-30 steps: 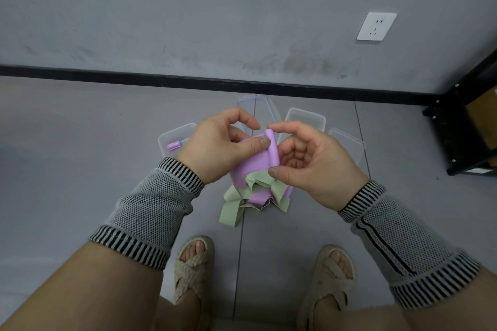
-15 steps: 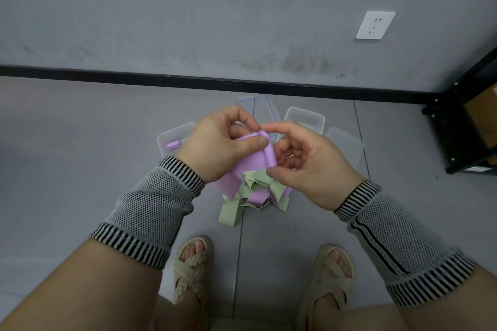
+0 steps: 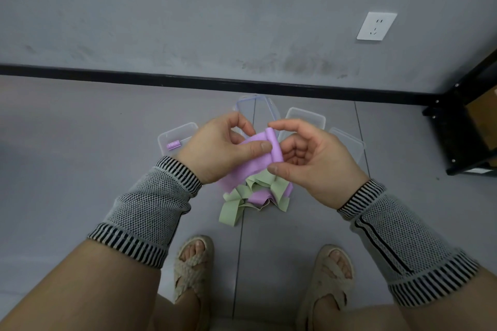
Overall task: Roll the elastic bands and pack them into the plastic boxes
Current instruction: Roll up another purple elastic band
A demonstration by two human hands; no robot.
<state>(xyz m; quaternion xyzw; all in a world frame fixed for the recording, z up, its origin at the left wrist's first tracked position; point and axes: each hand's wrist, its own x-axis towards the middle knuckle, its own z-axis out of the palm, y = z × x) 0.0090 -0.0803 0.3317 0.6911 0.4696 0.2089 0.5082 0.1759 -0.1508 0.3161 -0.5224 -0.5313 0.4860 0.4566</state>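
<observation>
I hold a purple elastic band (image 3: 258, 158) above the floor, its right end wound into a thin roll. My left hand (image 3: 223, 148) pinches the flat part with the thumb on top. My right hand (image 3: 312, 161) pinches the roll between forefinger and thumb. Below lies a pile of green and purple bands (image 3: 250, 199). Several clear plastic boxes fan out behind my hands: one on the left (image 3: 172, 134) holds a small purple roll (image 3: 173, 144), others sit at the middle (image 3: 255, 107) and the right (image 3: 305, 115), with a lid (image 3: 349, 145) farthest right.
The grey tiled floor meets a wall with a black skirting board (image 3: 188, 80). A white socket (image 3: 376, 26) is on the wall. A black metal shelf (image 3: 462, 129) stands at the right. My sandalled feet (image 3: 193, 269) are below the pile.
The roll at the band's right end has grown slightly and stands more upright. Both hands have shifted a little but keep their grip on the band.
</observation>
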